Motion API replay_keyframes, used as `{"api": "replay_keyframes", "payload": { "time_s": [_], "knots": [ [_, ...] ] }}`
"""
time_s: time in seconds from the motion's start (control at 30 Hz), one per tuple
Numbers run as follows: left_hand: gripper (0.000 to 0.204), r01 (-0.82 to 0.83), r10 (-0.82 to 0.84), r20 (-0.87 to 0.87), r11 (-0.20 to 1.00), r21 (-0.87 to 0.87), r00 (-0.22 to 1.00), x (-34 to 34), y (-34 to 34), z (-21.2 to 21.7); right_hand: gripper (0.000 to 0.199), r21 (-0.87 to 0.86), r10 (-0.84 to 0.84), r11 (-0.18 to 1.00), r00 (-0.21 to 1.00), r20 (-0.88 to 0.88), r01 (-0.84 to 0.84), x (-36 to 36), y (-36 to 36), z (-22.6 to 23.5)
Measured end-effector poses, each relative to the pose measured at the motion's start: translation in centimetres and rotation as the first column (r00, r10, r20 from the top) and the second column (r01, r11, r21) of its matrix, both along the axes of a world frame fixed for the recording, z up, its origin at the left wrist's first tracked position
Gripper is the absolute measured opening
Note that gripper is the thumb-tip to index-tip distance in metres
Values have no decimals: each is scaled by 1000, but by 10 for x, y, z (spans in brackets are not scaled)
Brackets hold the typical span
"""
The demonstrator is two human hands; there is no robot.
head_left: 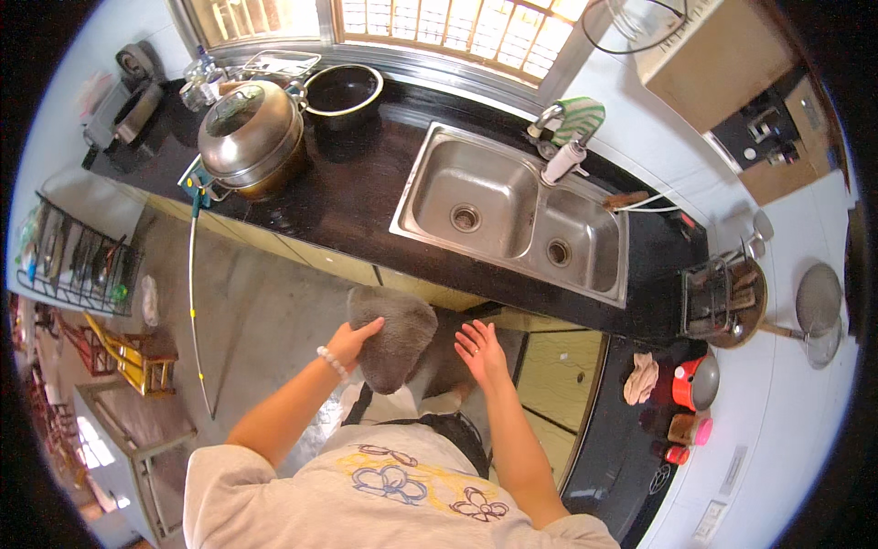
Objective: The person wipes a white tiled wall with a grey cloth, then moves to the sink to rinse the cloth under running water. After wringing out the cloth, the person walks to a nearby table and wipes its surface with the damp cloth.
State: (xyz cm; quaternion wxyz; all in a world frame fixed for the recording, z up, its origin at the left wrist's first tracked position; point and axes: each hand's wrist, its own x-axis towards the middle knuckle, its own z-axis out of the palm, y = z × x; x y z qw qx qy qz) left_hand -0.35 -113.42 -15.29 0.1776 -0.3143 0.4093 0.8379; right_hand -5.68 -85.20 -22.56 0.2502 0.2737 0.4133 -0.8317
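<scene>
A grey cloth (393, 339) hangs from my left hand (350, 348), whose thumb lies over its near side while the other fingers are hidden behind it. The cloth is folded or bunched and held in front of my body, short of the counter's front edge. My right hand (480, 351) is raised to the right of the cloth, apart from it, with its fingers spread and nothing in them. Beyond both hands, the double-bowl steel sink (425, 215) is set into the black counter (343, 206).
A large lidded steel pot (251, 137) and a dark basin (343, 91) stand at the far left. Behind the sink are a faucet (546, 119) and a white bottle (564, 163). A crumpled cloth (641, 379) lies on the right counter near a red-rimmed pot (700, 382).
</scene>
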Motion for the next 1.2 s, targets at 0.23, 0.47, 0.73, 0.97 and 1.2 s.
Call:
{"api": "replay_keyframes", "payload": {
  "time_s": [0.23,0.47,0.73,0.97,1.2],
  "knots": [
    [43,-427,429,-9,899,-97,903,42,9,12,66,-213,-430,812,803,412,544,-76,-9,-97],
    [38,-725,723,113,688,-30,682,118,74,-6,49,-221,-444,712,671,594,667,-121,-11,-139],
    [48,-803,800,80,587,98,594,159,107,9,51,-124,-496,712,619,609,692,-103,-18,-152],
    [40,-878,876,120,476,-54,468,204,94,-21,51,-309,-58,896,776,628,318,31,-19,-152],
    [41,-899,907,157,413,-150,390,233,74,-56,47,-409,217,901,667,713,143,69,-39,-112]
  ]
}}
